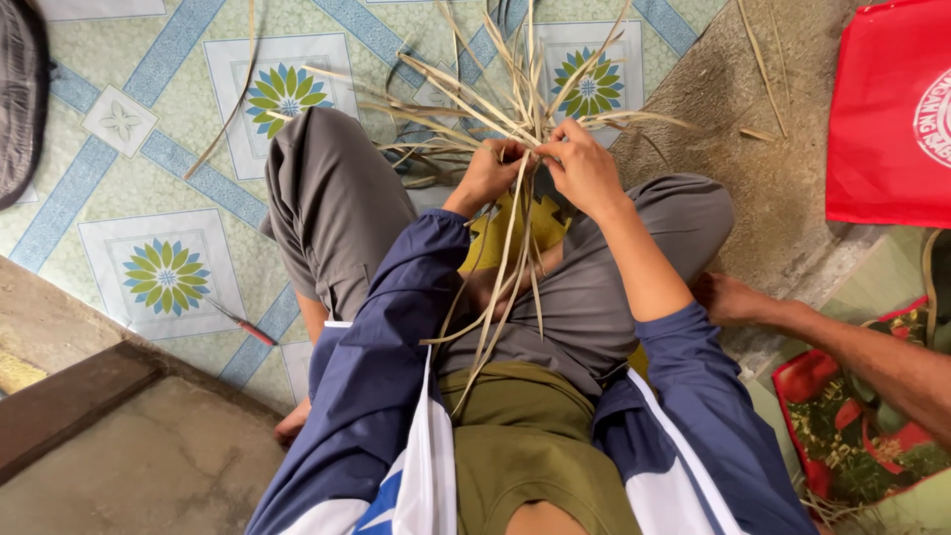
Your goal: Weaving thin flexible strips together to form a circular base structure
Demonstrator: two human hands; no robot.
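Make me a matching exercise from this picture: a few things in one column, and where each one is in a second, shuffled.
Things:
1. Dry leaf strips
2. Red-handled tool
3. Red bag
4. Another person's arm

Places:
A. top right, on bare concrete
B. gripped by left hand and right hand
C. on the patterned tile floor, left of the knee
D. reaching in from the right edge

Pairs: 1-B, 2-C, 3-A, 4-D

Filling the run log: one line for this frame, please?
left hand: gripping dried leaf strips | right hand: pinching same strips | seated cross-legged on tiled floor | another person's arm at right
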